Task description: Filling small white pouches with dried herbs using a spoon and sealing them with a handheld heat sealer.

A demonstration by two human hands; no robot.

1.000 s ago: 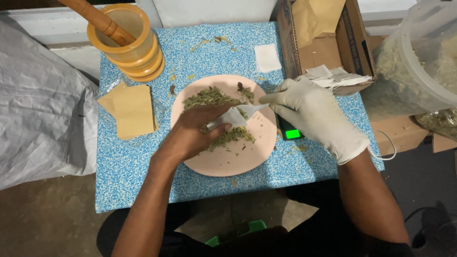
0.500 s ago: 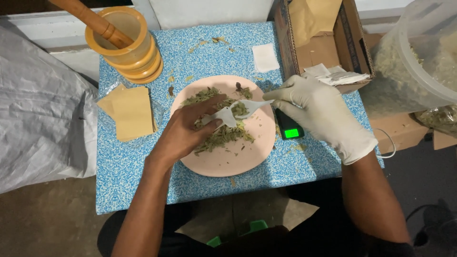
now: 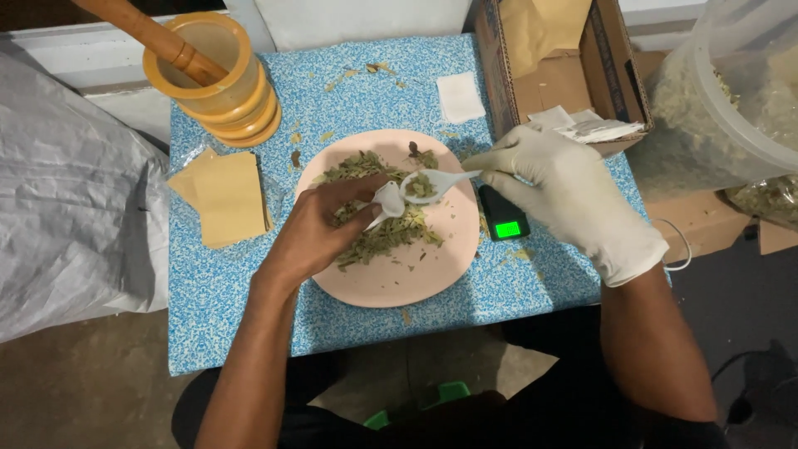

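My bare left hand [image 3: 320, 229] pinches a small white pouch [image 3: 387, 202] open over a pink plate [image 3: 399, 283] heaped with dried green leaves [image 3: 374, 237]. In its white glove, my right hand [image 3: 565, 187] holds a white plastic spoon [image 3: 432, 183] by the handle. The spoon's bowl carries some leaves and sits right at the mouth of the pouch.
A blue speckled table [image 3: 241, 283] holds a wooden mortar with pestle [image 3: 212, 71], tan paper envelopes [image 3: 229, 199], a white square [image 3: 460, 96] and a small scale with a green display [image 3: 504, 218]. A cardboard box [image 3: 557, 58] and a large clear tub of leaves [image 3: 731, 91] stand right.
The spoon has scooped leaves and risen to the pouch's mouth. My left hand lifted the pouch slightly off the leaf pile and shifted left.
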